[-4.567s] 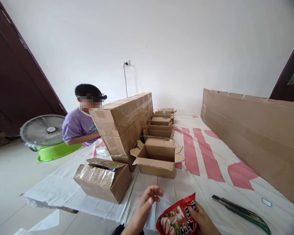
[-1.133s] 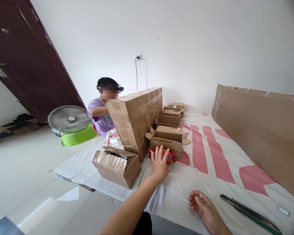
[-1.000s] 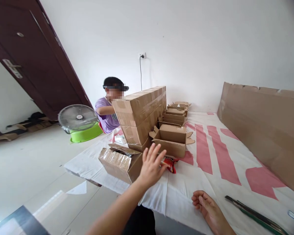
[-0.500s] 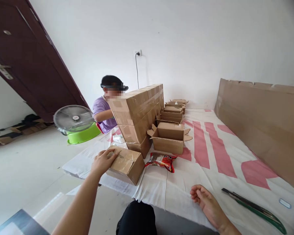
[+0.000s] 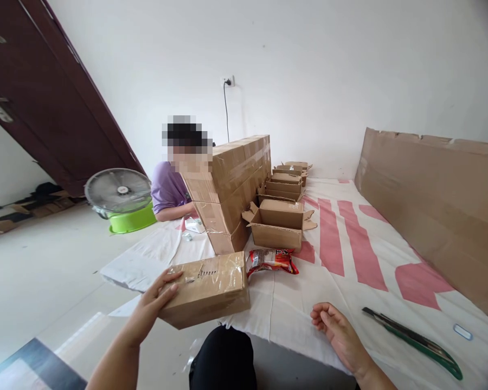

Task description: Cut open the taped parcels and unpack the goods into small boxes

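My left hand (image 5: 162, 292) grips the left end of a taped cardboard box (image 5: 211, 276), its fingers spread over the top. This box is at the table's front edge, its near side jutting past the edge. Just right of it a red snack packet (image 5: 272, 261) lies on the cloth. My right hand (image 5: 331, 322) rests at the table's front edge, fingers loosely curled together, with nothing visible in it. To its right lies a utility knife (image 5: 415, 344) with a green handle. Behind the packet stands an open cardboard box (image 5: 278, 230), its flaps folded out.
A stack of taped boxes (image 5: 231, 189) stands mid-table, with more open boxes (image 5: 284, 187) beside it. A tall cardboard sheet (image 5: 431, 206) borders the right side. Across the table sits a person in a purple shirt (image 5: 168, 189). A fan (image 5: 122, 192) stands on the floor at left.
My left hand has turned the taped box and drawn it toward me. The snack packet has shifted slightly right. My right hand has stayed about where it was.
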A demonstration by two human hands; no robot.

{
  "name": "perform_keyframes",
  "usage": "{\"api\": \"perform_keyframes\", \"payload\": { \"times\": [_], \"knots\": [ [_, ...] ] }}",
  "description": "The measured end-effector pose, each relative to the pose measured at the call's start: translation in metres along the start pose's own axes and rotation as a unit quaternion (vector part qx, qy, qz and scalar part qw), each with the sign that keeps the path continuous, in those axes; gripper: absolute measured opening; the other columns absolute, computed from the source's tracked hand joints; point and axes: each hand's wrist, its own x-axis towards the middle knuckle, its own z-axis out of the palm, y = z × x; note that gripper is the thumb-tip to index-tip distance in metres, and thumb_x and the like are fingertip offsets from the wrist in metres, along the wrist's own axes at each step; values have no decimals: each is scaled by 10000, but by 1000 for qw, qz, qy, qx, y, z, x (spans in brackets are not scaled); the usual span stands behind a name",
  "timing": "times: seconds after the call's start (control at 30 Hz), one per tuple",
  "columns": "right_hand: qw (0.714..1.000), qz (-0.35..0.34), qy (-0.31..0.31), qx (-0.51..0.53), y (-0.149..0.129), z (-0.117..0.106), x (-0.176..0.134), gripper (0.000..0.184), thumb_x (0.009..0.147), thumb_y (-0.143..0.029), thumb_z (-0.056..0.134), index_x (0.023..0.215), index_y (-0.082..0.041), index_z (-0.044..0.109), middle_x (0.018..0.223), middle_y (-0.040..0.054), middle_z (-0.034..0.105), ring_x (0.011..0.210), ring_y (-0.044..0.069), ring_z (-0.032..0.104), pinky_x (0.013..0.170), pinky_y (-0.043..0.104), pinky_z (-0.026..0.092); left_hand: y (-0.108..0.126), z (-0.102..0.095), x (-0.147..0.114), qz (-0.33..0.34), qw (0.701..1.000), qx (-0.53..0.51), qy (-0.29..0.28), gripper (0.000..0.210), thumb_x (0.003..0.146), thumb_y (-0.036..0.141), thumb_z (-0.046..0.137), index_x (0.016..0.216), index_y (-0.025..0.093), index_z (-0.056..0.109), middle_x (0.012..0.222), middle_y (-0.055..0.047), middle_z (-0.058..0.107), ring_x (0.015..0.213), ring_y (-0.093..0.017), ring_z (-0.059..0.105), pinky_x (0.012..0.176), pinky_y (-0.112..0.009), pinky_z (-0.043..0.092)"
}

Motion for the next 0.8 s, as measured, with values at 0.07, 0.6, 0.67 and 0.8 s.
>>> {"api": "perform_keyframes", "payload": {
  "times": [0.07, 0.6, 0.67, 0.8],
  "knots": [
    [1000, -10, 4, -21, 2, 0, -2, 364, 783, -567, 715, 927, -232, 712, 882, 44, 715, 824, 199, 611, 778, 340, 450, -4, -1, -4, -27, 998, -49, -24, 714, 683, 769, 598, 1139, 225, 677, 1322, -108, 606, 1251, -376, 534, 1091, -526, 396],
    [963, -173, -11, -205, -26, 28, -54, 827, 833, -655, 574, 1513, -295, 269, 1603, 77, 283, 1451, 340, 260, 1172, 476, 231, 64, 109, -70, 52, 960, -177, -210, 536, 790, 659, 603, 1097, 237, 725, 1492, -127, 458, 1422, -367, 347, 1176, -536, 251],
    [958, -176, 26, -224, -34, 14, -54, 712, 889, -645, 480, 1486, -289, 320, 1574, 86, 345, 1428, 331, 318, 1155, 469, 273, 73, 132, -80, 61, 957, -197, -206, 532, 817, 657, 571, 1114, 238, 710, 1491, -126, 451, 1446, -354, 303, 1178, -520, 251],
    [895, -163, 137, -391, -59, -41, -43, 543, 891, -611, 476, 1285, -249, 567, 1389, 114, 570, 1302, 328, 490, 1105, 476, 354, 85, 165, -91, 79, 940, -256, -213, 522, 849, 644, 533, 1123, 227, 687, 1541, -115, 371, 1459, -340, 273, 1178, -482, 258]
  ]
}}
